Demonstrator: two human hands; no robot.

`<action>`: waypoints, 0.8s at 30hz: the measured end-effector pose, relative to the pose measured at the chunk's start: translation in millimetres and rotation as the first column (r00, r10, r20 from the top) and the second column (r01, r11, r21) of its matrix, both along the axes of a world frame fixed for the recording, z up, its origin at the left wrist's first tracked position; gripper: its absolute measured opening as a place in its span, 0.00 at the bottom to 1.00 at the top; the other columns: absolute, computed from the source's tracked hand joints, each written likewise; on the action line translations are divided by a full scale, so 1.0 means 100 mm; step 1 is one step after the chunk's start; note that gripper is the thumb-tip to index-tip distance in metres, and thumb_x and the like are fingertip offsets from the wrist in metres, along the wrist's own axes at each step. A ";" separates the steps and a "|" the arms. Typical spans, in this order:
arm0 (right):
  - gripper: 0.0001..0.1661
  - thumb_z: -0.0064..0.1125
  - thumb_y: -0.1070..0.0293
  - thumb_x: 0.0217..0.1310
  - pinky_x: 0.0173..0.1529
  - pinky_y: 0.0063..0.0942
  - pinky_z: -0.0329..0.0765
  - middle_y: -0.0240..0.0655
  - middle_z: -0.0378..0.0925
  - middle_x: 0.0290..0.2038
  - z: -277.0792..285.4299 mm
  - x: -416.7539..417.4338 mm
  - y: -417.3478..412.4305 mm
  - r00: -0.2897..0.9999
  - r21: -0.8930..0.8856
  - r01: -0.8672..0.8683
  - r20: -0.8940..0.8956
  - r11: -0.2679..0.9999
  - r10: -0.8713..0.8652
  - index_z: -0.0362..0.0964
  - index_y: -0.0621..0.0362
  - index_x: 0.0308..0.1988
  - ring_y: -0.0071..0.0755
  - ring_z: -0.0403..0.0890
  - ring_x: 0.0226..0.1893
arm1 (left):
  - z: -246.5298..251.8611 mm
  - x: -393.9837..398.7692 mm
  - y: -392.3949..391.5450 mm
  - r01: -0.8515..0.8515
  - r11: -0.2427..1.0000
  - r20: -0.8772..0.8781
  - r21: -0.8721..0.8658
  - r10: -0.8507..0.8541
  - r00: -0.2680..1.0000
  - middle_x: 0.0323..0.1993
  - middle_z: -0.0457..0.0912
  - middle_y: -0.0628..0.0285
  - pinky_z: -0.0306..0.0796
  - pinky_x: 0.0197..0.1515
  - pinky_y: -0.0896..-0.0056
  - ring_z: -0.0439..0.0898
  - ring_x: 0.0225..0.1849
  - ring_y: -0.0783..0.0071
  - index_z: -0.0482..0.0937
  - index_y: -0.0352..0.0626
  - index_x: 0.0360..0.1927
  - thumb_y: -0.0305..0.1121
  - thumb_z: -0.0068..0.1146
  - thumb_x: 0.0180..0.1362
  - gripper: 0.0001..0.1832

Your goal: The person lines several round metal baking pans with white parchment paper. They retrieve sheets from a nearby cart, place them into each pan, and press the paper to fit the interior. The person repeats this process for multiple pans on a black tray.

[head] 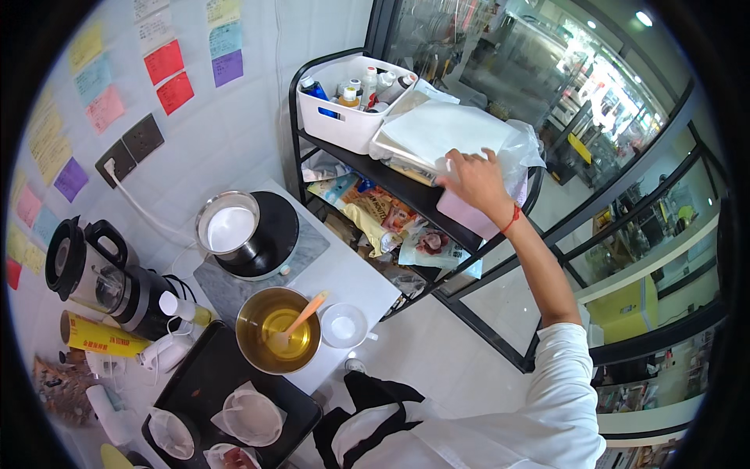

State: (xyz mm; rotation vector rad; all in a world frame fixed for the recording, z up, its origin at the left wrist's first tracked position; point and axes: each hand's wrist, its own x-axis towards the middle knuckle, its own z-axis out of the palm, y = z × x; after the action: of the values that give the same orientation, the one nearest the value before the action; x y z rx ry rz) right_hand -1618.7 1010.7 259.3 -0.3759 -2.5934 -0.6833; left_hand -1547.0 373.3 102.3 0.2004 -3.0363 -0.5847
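My right hand (476, 180) is at the near edge of a stack of white paper sheets (451, 129) on the top shelf of a black rack. Its fingers are spread and bent, and nothing is plainly gripped. A clear plastic bag (523, 143) lies around the stack's right side, close to my fingers. Below my wrist a pink box (463, 212) sits on the same shelf, partly covered by the hand. To the left of the sheets stands a white plastic basket (343, 126) with several bottles in it. My left hand is out of view.
A steel pot (206, 218) with white contents sits on an induction cooker (282, 234). In front are a metal bowl (246, 328) of yellow liquid with a spatula (310, 311), a white cup (358, 316) and a black baking tray (199, 375) with paper-lined moulds. A blender (114, 281) stands left.
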 end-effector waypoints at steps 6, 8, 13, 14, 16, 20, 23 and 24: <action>0.06 0.57 0.66 0.50 0.43 0.37 0.72 0.41 0.76 0.19 0.00 0.08 0.29 0.993 -0.091 -0.100 0.053 0.991 0.105 0.74 0.56 0.25 0.39 0.80 0.26 | 0.00 -0.07 0.31 0.019 0.998 -0.069 0.067 -0.014 0.997 0.28 0.82 0.60 0.72 0.33 0.62 0.79 0.30 0.65 0.79 0.53 0.39 0.37 0.55 0.52 0.10; 0.06 0.59 0.67 0.48 0.41 0.37 0.74 0.43 0.76 0.18 0.07 0.06 0.36 0.997 -0.113 -0.072 -0.032 0.991 0.069 0.75 0.57 0.25 0.41 0.80 0.25 | -0.05 -0.13 0.36 0.061 0.988 -0.132 0.140 -0.043 0.990 0.28 0.80 0.60 0.69 0.31 0.64 0.78 0.29 0.64 0.77 0.45 0.36 0.31 0.57 0.51 0.08; 0.05 0.62 0.74 0.48 0.30 0.28 0.73 0.37 0.78 0.21 0.24 0.00 0.49 0.970 -0.622 -0.173 -0.241 0.763 0.024 0.75 0.61 0.23 0.31 0.77 0.20 | -0.08 -0.19 0.43 0.123 0.971 -0.188 0.207 -0.083 0.979 0.25 0.77 0.61 0.66 0.27 0.71 0.76 0.25 0.69 0.75 0.41 0.34 0.26 0.55 0.53 0.05; 0.06 0.62 0.74 0.49 0.31 0.26 0.72 0.34 0.77 0.20 0.28 -0.01 0.54 0.973 -0.745 -0.167 -0.229 0.646 -0.012 0.74 0.62 0.23 0.27 0.76 0.21 | -0.07 -0.19 0.47 0.103 0.968 -0.161 0.229 -0.067 0.985 0.25 0.77 0.61 0.66 0.27 0.71 0.75 0.25 0.70 0.76 0.42 0.34 0.26 0.55 0.53 0.05; 0.07 0.61 0.74 0.50 0.32 0.22 0.71 0.30 0.76 0.20 0.34 -0.04 0.60 0.972 -0.878 -0.171 -0.224 0.447 -0.068 0.74 0.62 0.22 0.21 0.74 0.22 | -0.04 -0.17 0.52 0.067 0.965 -0.106 0.253 -0.041 0.993 0.24 0.77 0.62 0.65 0.26 0.72 0.75 0.24 0.72 0.76 0.42 0.35 0.26 0.55 0.53 0.05; 0.04 0.58 0.75 0.51 0.33 0.18 0.70 0.30 0.77 0.23 0.40 -0.06 0.77 0.955 -0.925 -0.230 -0.274 0.302 -0.112 0.73 0.62 0.25 0.18 0.73 0.24 | -0.05 -0.16 0.56 0.082 0.954 -0.091 0.289 -0.058 0.994 0.23 0.77 0.64 0.61 0.24 0.75 0.74 0.23 0.76 0.76 0.42 0.35 0.26 0.55 0.54 0.05; 0.03 0.57 0.75 0.52 0.35 0.19 0.70 0.33 0.78 0.26 0.38 -0.07 0.97 0.943 -0.902 -0.287 -0.326 0.322 -0.073 0.72 0.62 0.31 0.19 0.75 0.27 | -0.05 -0.15 0.63 0.130 0.940 -0.134 0.315 -0.091 0.987 0.23 0.77 0.65 0.60 0.23 0.76 0.73 0.23 0.77 0.75 0.42 0.36 0.26 0.55 0.54 0.06; 0.05 0.56 0.75 0.53 0.36 0.19 0.71 0.35 0.78 0.27 0.38 -0.08 0.99 0.938 -0.891 -0.307 -0.343 0.333 -0.055 0.72 0.62 0.33 0.19 0.76 0.29 | -0.03 -0.16 0.66 0.142 0.937 -0.146 0.319 -0.099 0.984 0.23 0.77 0.65 0.60 0.23 0.76 0.73 0.22 0.77 0.75 0.42 0.36 0.26 0.55 0.54 0.06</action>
State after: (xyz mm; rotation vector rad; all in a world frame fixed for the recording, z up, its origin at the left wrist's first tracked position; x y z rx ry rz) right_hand -1627.1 1109.6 297.7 -0.5331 -2.3453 1.0172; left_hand -1562.7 438.8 99.0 -0.0154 -2.8231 -1.0701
